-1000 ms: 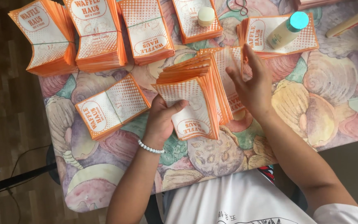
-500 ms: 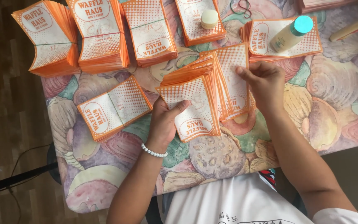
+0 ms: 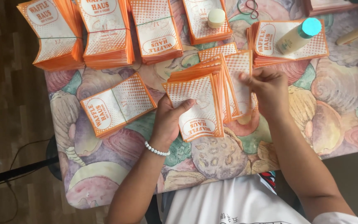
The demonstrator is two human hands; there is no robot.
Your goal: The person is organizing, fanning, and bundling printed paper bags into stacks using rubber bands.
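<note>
On a shell-patterned tablecloth, the left hand clamps a fanned stack of orange-and-white paper bags, long axis running away from the person. The right hand pinches its rear sheets, hiding their edges.

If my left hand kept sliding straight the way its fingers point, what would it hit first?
The left hand points up the table and slightly right, gripping the fanned stack of orange paper sleeves. Past that stack, the first thing in line looks like the pile with the small white jar, though depth is uncertain.
</note>
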